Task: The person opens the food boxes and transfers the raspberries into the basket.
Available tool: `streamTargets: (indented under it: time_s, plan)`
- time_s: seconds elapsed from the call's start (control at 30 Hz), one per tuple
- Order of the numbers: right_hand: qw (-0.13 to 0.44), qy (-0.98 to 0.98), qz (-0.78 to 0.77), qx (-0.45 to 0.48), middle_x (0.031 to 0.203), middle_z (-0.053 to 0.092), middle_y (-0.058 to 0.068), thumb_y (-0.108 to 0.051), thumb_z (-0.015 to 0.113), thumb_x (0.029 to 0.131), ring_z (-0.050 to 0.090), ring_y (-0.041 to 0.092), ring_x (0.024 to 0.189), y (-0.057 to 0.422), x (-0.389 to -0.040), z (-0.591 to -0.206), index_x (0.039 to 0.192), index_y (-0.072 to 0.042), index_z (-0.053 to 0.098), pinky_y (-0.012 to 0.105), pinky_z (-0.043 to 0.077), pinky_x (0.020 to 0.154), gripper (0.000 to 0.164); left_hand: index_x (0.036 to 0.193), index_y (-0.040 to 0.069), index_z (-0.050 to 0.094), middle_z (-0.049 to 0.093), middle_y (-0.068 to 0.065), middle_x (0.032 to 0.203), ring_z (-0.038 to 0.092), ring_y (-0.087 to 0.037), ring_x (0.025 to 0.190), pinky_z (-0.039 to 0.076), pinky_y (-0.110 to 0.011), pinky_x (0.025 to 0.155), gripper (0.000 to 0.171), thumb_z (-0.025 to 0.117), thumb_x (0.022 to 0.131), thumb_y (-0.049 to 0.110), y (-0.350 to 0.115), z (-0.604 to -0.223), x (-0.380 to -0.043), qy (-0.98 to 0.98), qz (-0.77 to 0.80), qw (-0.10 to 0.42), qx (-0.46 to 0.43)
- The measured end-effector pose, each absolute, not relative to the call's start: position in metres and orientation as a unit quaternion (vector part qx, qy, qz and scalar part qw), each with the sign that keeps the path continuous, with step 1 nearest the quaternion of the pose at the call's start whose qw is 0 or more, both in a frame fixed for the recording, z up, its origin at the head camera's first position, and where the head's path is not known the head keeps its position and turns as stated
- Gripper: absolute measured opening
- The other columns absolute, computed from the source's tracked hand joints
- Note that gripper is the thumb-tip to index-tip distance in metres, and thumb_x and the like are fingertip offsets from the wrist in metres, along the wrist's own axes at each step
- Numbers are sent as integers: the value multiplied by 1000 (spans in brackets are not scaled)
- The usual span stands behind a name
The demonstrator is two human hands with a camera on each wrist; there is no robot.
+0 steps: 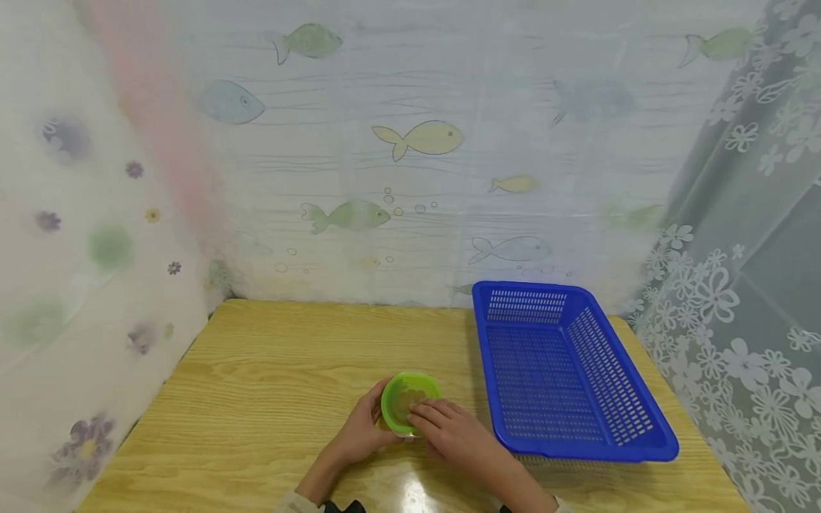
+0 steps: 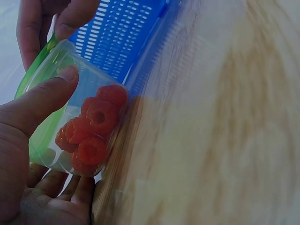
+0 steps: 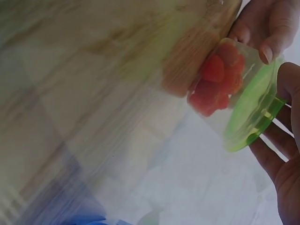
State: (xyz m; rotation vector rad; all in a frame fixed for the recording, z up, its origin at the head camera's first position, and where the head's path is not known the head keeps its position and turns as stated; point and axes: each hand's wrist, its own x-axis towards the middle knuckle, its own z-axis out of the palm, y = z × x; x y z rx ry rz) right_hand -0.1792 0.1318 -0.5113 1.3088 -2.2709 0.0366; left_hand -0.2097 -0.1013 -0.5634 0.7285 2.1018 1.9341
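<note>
A small clear plastic container (image 2: 96, 72) stands on the table near the front middle, with several red raspberries (image 2: 101, 117) in its lower part. On top of it sits a green-rimmed lid (image 1: 404, 381) with a see-through middle. My left hand (image 1: 359, 431) grips the container from the left, thumb along one wall and fingers around the other side in the left wrist view. My right hand (image 1: 455, 431) holds the lid at its right edge, fingers over it in the head view. The right wrist view has its thumb and fingers on either side of the green rim.
A blue plastic basket (image 1: 580, 452) with slotted walls stands on the table to the right of my hands. The wood-grain table (image 1: 288, 356) ends at a fish-patterned curtain (image 1: 417, 185) behind. Flowered sheets (image 1: 90, 285) hang at both sides.
</note>
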Motion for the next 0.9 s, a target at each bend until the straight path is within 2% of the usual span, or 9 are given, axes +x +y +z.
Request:
streamTargets:
  time_s: [0.43, 0.9]
  plan:
    - [279, -827, 9, 488, 124, 69, -1, -15, 89, 75, 65, 15, 114, 130, -177, -512, 120, -13, 69, 27, 53, 98, 50, 156, 13, 35, 47, -12, 152, 45, -34, 141, 36, -18, 112, 91, 86, 81, 11, -104, -562, -205, 718, 646, 100, 238]
    - [292, -810, 27, 508, 119, 72, 0, -18, 90, 73, 67, 15, 109, 128, -178, -510, 116, -12, 72, 28, 55, 95, 47, 154, 8, 38, 49, -15, 150, 45, -34, 141, 36, -17, 112, 92, 89, 77, 9, -103, -558, -200, 716, 655, 104, 219]
